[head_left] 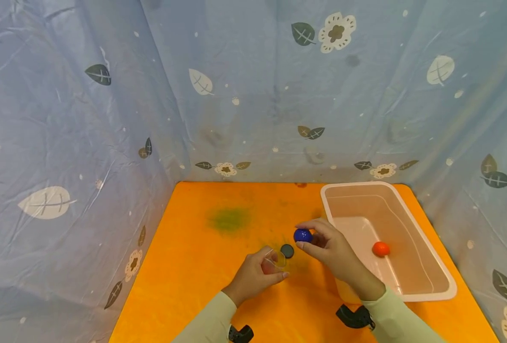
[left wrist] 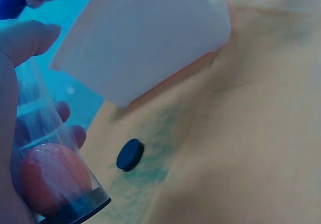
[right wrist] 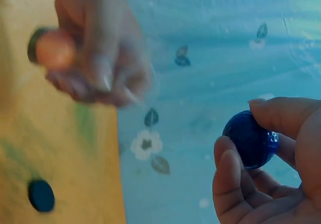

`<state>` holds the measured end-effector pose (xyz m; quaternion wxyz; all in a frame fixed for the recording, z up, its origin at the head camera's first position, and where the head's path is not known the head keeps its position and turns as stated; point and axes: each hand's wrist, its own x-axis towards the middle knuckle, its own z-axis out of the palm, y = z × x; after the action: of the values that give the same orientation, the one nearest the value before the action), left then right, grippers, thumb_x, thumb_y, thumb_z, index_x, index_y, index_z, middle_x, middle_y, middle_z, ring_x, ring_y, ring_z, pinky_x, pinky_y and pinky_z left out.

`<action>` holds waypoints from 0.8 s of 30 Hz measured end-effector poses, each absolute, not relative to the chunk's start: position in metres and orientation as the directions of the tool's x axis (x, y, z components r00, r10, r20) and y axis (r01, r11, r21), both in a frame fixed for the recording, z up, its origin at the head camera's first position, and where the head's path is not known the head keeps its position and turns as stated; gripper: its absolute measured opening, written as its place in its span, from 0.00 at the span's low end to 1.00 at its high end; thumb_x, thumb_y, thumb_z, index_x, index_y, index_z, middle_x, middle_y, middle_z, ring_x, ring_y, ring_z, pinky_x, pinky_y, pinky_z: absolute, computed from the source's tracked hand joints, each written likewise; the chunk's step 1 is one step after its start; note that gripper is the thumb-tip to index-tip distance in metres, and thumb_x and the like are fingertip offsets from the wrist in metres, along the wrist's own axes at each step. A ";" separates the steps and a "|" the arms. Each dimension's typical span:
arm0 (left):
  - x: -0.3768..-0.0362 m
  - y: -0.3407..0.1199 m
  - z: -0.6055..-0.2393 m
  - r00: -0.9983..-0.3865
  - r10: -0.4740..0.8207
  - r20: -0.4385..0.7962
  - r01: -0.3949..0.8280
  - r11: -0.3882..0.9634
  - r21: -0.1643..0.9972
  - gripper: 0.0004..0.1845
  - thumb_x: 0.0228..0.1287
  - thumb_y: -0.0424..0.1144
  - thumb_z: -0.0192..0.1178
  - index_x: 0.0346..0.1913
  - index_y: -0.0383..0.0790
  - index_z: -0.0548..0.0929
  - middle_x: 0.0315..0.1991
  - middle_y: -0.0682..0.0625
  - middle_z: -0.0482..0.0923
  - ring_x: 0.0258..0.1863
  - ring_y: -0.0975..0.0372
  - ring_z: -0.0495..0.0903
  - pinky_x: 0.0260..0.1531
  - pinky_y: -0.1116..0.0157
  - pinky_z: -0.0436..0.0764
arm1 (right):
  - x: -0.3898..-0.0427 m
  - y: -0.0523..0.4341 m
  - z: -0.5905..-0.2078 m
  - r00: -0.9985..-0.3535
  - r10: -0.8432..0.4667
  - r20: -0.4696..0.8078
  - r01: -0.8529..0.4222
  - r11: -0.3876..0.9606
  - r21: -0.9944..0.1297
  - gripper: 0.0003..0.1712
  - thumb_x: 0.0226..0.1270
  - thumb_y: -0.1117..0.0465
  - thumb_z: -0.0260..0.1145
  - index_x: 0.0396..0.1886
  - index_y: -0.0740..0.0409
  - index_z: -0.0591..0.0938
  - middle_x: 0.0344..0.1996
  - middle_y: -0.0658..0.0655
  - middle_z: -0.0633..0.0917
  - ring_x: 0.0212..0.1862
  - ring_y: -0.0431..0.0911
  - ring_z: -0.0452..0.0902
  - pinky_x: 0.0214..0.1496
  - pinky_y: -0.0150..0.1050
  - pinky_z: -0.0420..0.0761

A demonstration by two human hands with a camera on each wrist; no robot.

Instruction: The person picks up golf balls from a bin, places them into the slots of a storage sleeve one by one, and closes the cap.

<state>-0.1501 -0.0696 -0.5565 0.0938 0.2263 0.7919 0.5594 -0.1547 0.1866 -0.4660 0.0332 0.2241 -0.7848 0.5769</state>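
My left hand [head_left: 253, 275] holds a clear tube [left wrist: 37, 103] with a dark base. At the base end inside it sits an orange-red ball [left wrist: 52, 176], best seen in the left wrist view. Between the thumb and fingers of my right hand [head_left: 336, 250] is a shiny blue ball [head_left: 302, 236], held above the table, near the tube's other end. A round black cap [head_left: 287, 251] lies flat on the table, between the two hands in the head view.
To the right stands a pale plastic bin [head_left: 356, 228] with an orange ball [head_left: 381, 249] on its floor. The orange tabletop [head_left: 193, 247] carries a green stain [head_left: 229, 219]. Blue patterned curtains [head_left: 253, 109] surround the table at the back and sides.
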 end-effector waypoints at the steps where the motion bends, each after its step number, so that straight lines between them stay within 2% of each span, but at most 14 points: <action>1: -0.150 -0.070 -0.557 -0.879 0.465 0.107 0.255 0.268 0.929 0.16 0.71 0.47 0.78 0.51 0.49 0.80 0.36 0.60 0.88 0.35 0.65 0.88 0.35 0.63 0.87 | -0.152 0.183 -0.469 -0.886 -0.334 0.321 -0.405 0.224 -0.886 0.20 0.74 0.71 0.76 0.62 0.57 0.86 0.52 0.58 0.82 0.39 0.49 0.82 0.42 0.36 0.86; 6: -0.150 -0.070 -0.557 -0.868 0.481 0.123 0.268 0.244 0.932 0.15 0.72 0.47 0.77 0.51 0.50 0.81 0.36 0.60 0.89 0.35 0.64 0.88 0.36 0.63 0.87 | -0.142 0.168 -0.485 -0.853 -0.416 0.317 -0.423 0.194 -0.885 0.19 0.74 0.70 0.76 0.61 0.57 0.86 0.51 0.57 0.83 0.36 0.48 0.81 0.39 0.38 0.86; 11: -0.150 -0.070 -0.560 -0.847 0.507 0.161 0.308 0.221 0.925 0.14 0.75 0.47 0.75 0.54 0.54 0.81 0.37 0.60 0.88 0.34 0.64 0.88 0.36 0.62 0.88 | -0.138 0.160 -0.496 -0.848 -0.439 0.295 -0.414 0.203 -0.887 0.17 0.74 0.68 0.76 0.59 0.58 0.86 0.48 0.54 0.83 0.33 0.48 0.79 0.35 0.37 0.84; 16: -0.149 -0.070 -0.563 -0.836 0.514 0.190 0.334 0.205 0.920 0.14 0.75 0.46 0.74 0.56 0.53 0.82 0.36 0.60 0.88 0.31 0.64 0.87 0.34 0.63 0.87 | -0.137 0.157 -0.499 -0.853 -0.447 0.269 -0.392 0.209 -0.896 0.17 0.75 0.65 0.76 0.60 0.56 0.86 0.48 0.54 0.83 0.34 0.52 0.78 0.36 0.38 0.83; 20: -0.148 -0.070 -0.563 -0.835 0.523 0.174 0.311 0.187 0.932 0.14 0.75 0.44 0.74 0.57 0.53 0.82 0.42 0.59 0.89 0.35 0.63 0.88 0.37 0.63 0.88 | -0.137 0.156 -0.499 -0.856 -0.454 0.248 -0.377 0.221 -0.899 0.18 0.76 0.63 0.76 0.62 0.55 0.85 0.49 0.55 0.83 0.37 0.50 0.80 0.38 0.39 0.84; 24: -0.148 -0.070 -0.564 -0.842 0.519 0.146 0.288 0.204 0.936 0.14 0.75 0.46 0.74 0.53 0.49 0.81 0.40 0.56 0.88 0.35 0.64 0.88 0.36 0.64 0.87 | -0.136 0.158 -0.499 -0.850 -0.461 0.255 -0.387 0.219 -0.895 0.20 0.78 0.65 0.74 0.65 0.54 0.83 0.54 0.57 0.83 0.40 0.49 0.82 0.40 0.41 0.86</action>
<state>-0.1476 -0.0704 -0.5642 0.1009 0.2623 0.7692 0.5739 -0.1364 0.1579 -0.4992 -0.0325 0.2718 -0.7801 0.5626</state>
